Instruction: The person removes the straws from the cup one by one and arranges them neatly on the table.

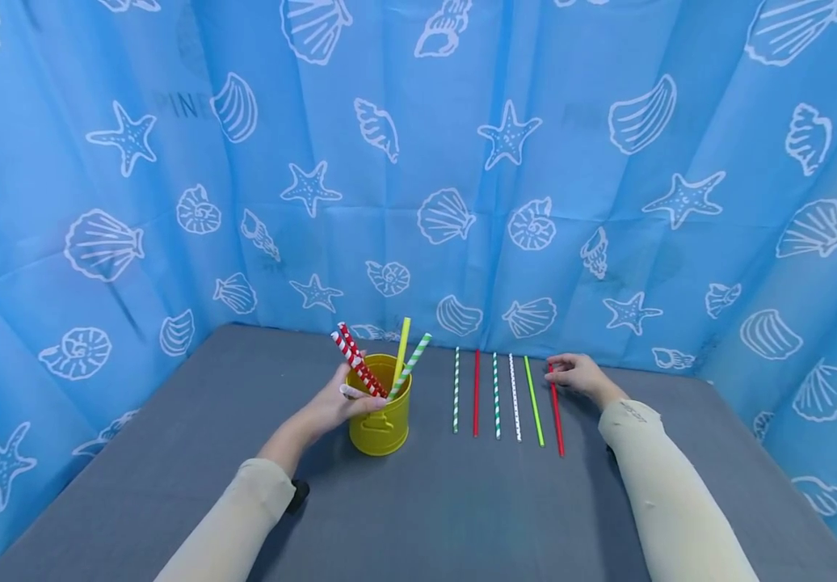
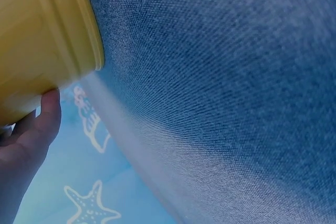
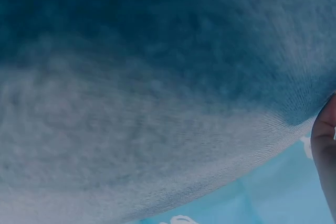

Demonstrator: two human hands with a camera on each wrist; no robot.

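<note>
My left hand (image 1: pixel 334 402) grips a yellow bucket (image 1: pixel 379 432) around its side, thumb near the front of the rim. In the left wrist view, fingers press against the bucket (image 2: pixel 42 40). Paper straws stand in it: red-and-white ones (image 1: pixel 349 349), a yellow one (image 1: pixel 401 347), a green-striped one (image 1: pixel 418 354) and a pale one partly hidden by the hand. My right hand (image 1: pixel 580 376) pinches the far end of a red straw (image 1: pixel 557 420) lying on the table. Only part of the right hand (image 3: pixel 325 145) shows in the right wrist view, without the straw.
Left of that red straw lie several more in a row: lime green (image 1: pixel 534 402), patterned white (image 1: pixel 515 396), green-striped (image 1: pixel 496 396), another red (image 1: pixel 477 394) and another green-striped (image 1: pixel 456 390). A grey cloth covers the table (image 1: pixel 426 517). Blue seashell curtains (image 1: pixel 418 178) surround it.
</note>
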